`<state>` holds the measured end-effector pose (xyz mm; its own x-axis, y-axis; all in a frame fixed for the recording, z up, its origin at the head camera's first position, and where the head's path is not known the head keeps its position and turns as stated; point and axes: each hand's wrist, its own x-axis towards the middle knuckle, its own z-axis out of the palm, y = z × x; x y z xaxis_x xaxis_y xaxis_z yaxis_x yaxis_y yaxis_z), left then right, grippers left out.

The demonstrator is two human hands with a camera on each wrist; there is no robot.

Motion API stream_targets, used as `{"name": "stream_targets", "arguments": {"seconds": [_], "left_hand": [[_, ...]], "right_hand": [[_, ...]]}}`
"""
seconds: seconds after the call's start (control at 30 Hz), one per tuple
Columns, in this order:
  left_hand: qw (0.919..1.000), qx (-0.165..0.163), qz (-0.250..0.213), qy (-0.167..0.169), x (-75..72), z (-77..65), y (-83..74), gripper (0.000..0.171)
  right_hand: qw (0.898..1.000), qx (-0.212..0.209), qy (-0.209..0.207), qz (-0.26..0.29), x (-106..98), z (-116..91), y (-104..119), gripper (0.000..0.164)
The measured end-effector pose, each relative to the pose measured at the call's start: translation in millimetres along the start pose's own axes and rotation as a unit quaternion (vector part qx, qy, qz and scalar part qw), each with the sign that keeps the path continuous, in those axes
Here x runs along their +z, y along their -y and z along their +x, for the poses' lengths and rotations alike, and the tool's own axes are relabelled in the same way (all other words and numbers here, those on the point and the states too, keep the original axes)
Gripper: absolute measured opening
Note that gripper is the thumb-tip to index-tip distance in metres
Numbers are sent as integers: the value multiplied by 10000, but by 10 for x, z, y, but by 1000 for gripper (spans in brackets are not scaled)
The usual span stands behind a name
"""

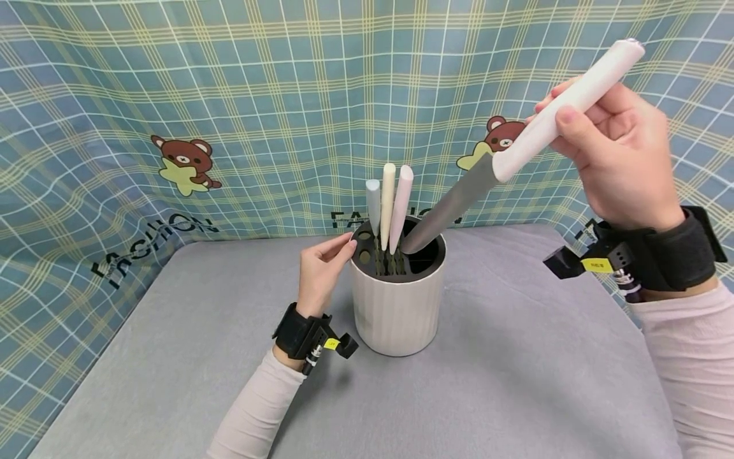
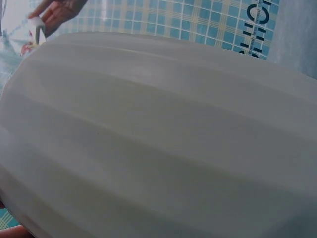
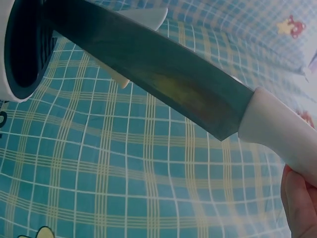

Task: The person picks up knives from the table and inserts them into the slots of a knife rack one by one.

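A white, ribbed, round knife holder (image 1: 398, 312) with a dark slotted top stands upright on the grey surface. My right hand (image 1: 622, 146) grips a large kitchen knife by its white handle (image 1: 573, 105), up and to the right of the holder. The knife's blade (image 1: 453, 207) slants down to the left, its tip at the holder's top opening; how far it reaches in, I cannot tell. At the holder's left rim, the thumb and fingers of my left hand (image 1: 323, 274) hold the edge. The ribbed wall (image 2: 158, 129) fills most of the left wrist view.
Three more handles stick up from the holder: light blue (image 1: 373, 204), cream (image 1: 388, 197) and pink (image 1: 402, 197). Round holes show at the top's left side. Behind the grey table (image 1: 172, 357) hangs a checked cloth (image 1: 321, 95) with printed bears and lettering.
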<state>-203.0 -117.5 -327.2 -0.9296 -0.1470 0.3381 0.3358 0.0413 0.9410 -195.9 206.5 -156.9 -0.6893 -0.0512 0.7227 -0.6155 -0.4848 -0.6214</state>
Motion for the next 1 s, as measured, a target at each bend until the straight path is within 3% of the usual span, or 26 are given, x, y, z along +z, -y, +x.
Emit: {"name": "stream_targets", "arguments": {"seconds": [0.5,1.0], "left_hand": [[10000,2,49,-16,-1,-8,-6,29],[9999,-21,120,-66,-2,-14,-10,29]], "right_hand": [[9981,-166,-1,-600,123,2,0,25],[9991,-164,-19,-382,106,-29,-3,25]]}}
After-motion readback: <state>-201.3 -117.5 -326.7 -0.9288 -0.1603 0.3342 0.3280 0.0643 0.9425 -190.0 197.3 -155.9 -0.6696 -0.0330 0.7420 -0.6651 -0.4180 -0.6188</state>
